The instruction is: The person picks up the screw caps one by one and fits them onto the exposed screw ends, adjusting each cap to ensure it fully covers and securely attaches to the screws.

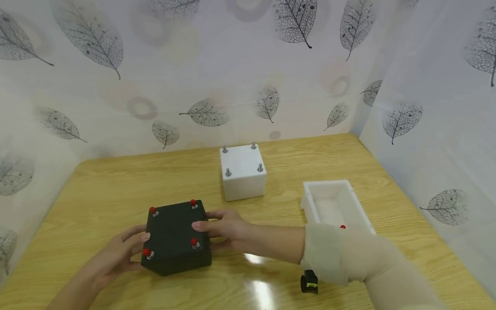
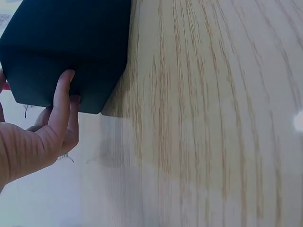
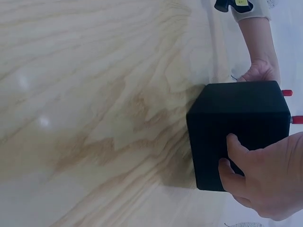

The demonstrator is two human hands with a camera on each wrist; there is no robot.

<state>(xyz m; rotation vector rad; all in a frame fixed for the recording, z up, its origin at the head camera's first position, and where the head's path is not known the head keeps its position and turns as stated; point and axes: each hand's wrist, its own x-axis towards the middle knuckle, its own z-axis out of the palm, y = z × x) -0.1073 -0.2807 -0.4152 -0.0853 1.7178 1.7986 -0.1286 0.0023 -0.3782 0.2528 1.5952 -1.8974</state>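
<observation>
A black box [image 1: 176, 234] with red-capped metal posts at its top corners sits between both hands on the wooden table, left of centre in the head view. My left hand [image 1: 114, 256] grips its left side, thumb at the top edge. From the right, my right hand [image 1: 230, 230] holds the opposite side, its thumb lying over the top edge. Fingers press a side wall of the box [image 2: 66, 38] in the left wrist view. In the right wrist view, fingertips of the near hand [image 3: 272, 172] touch another wall. The undersides of the hands are partly hidden.
Behind the box stands a white block [image 1: 243, 185] with bare metal posts at its top corners. To the right is an open white tray [image 1: 360, 206], partly hidden by my right sleeve, with a red tip [image 1: 342, 227] showing. Leaf-patterned cloth [image 1: 240, 77] borders the wooden table [image 1: 116, 181].
</observation>
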